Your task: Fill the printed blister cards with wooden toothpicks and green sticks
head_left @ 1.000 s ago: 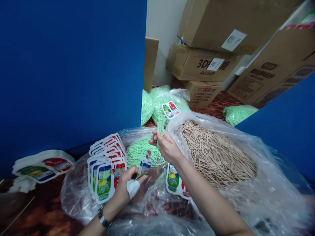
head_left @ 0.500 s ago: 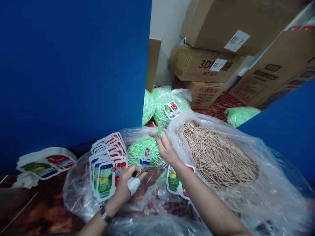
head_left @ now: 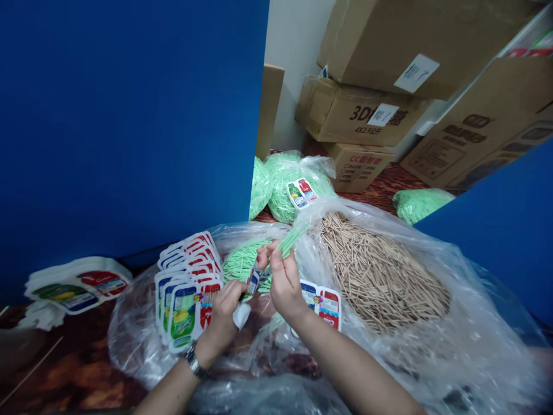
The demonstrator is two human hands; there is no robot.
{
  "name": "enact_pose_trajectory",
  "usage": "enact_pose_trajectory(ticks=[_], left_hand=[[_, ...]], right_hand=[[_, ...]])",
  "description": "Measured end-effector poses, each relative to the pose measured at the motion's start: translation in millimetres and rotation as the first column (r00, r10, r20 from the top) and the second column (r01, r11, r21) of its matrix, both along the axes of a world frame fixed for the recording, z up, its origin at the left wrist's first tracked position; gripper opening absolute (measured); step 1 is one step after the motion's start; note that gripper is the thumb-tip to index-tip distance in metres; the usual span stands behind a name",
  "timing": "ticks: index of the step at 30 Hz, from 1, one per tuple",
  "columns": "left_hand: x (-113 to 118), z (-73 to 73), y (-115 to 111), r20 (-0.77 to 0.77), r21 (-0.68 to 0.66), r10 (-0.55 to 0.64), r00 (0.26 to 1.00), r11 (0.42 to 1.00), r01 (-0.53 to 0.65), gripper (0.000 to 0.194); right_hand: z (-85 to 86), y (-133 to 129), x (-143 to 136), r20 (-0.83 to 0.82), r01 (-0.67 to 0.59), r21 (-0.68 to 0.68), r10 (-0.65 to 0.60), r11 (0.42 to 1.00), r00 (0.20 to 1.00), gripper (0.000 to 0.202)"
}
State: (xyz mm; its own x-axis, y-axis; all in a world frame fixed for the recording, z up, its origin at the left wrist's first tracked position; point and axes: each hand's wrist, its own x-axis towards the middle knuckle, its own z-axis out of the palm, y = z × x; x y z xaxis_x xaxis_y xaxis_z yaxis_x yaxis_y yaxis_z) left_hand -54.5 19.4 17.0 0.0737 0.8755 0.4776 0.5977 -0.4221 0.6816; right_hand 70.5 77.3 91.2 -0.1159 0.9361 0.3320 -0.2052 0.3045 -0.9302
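Observation:
My left hand point(head_left: 228, 305), with a white wrap on a finger and a watch at the wrist, is closed on a printed card point(head_left: 254, 282) in blue, white and red, seen edge-on. My right hand point(head_left: 285, 283) grips a small bundle of thin green sticks point(head_left: 294, 237) right beside the card's upper end. The lower ends of the sticks are hidden by the fingers. Behind both hands lies a heap of loose green sticks point(head_left: 238, 262). Fanned bottle-print cards point(head_left: 184, 314) are stacked left of my left hand. Another such card point(head_left: 329, 305) lies partly behind my right forearm.
An open clear bag of brown sticks point(head_left: 384, 276) spreads on the right. Bagged green sticks point(head_left: 283, 199) sit farther back, below stacked cartons point(head_left: 363, 109). A blue panel point(head_left: 129, 115) stands at the left. More printed cards point(head_left: 82, 285) lie on the floor at far left.
My right hand has come down and now shows a bundle of green sticks upright in its fingers. My left hand has moved slightly up and right with the printed card, so the two hands meet.

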Motion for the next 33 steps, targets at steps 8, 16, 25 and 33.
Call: enact_pose_trajectory(ticks=[8, 16, 25, 33], left_hand=[[-0.8, 4.0, 4.1, -0.002, 0.096, 0.011, 1.0, 0.995, -0.011, 0.011], [-3.7, 4.9, 9.9, 0.029, 0.12, -0.037, 0.999, 0.992, 0.033, 0.012], [-2.6, 9.9, 9.7, 0.139, -0.048, 0.018, 0.99, 0.999, -0.011, 0.003], [0.6, 4.7, 9.2, 0.533, -0.378, 0.182, 0.827, 0.925, 0.04, 0.023]], right_hand=[[-5.2, -4.5, 1.8, 0.195, 0.026, 0.039, -0.033, 0.999, 0.98, 0.023], [-7.9, 5.2, 16.8, 0.308, -0.044, 0.157, -0.006, 0.987, 0.951, 0.044], [-7.3, 18.7, 29.8, 0.501, -0.158, 0.233, 0.02, 0.96, 0.865, 0.045], [-47.6, 37.6, 34.5, 0.072, -0.16, -0.274, 0.186, 0.948, 0.98, 0.034]])
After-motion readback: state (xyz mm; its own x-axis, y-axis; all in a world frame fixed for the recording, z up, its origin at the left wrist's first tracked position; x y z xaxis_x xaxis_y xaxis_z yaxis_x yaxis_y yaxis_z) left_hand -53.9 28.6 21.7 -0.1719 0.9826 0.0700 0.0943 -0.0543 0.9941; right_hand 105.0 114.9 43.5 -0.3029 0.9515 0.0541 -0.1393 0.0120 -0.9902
